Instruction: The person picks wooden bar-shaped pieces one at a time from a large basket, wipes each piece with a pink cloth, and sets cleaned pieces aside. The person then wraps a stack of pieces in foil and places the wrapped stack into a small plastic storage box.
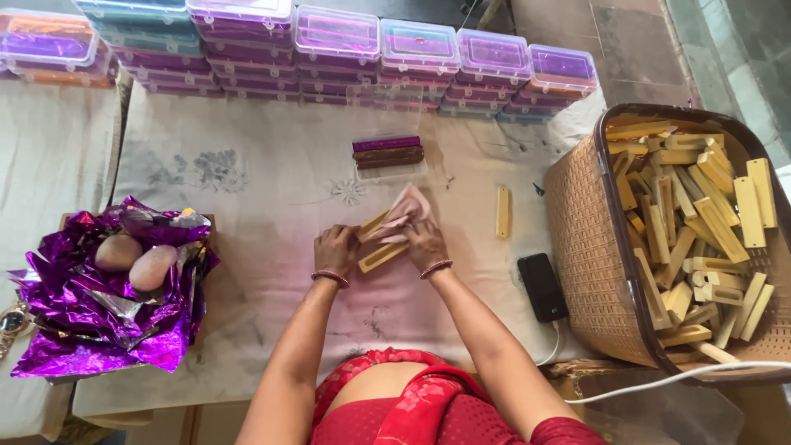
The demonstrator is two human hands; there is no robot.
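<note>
I am looking down at my two hands meeting over the middle of the cloth-covered counter (272, 198). My left hand (335, 250) is resting on the near end of a pale yellow slotted block (381, 257), the fingers curled down over it and the grip closed on that end. My right hand (424, 243) is holding a second yellow block (372, 223) together with a pink cloth (405, 210), the fingers folded around both, so that grip is also closed. The two blocks are lying side by side, angled up to the right, the cloth bunching above the farther one.

I am judging these blocks to be light and rigid, probably wood or moulded plastic, with flat faces that are not slippery; taking them by the long edges near one end looks safest. The cloth is soft and limp and is giving no support of its own.

Both forearms are coming in from below, wrists bent slightly inward, each wearing a bangle. One more yellow block (503, 213) is lying alone just to the right, a black phone (542, 286) nearer me, and a woven basket (589, 247) full of the same blocks is standing at the right edge. A clear tray of wrapped sticks (387, 153) is sitting beyond my hands.
</note>
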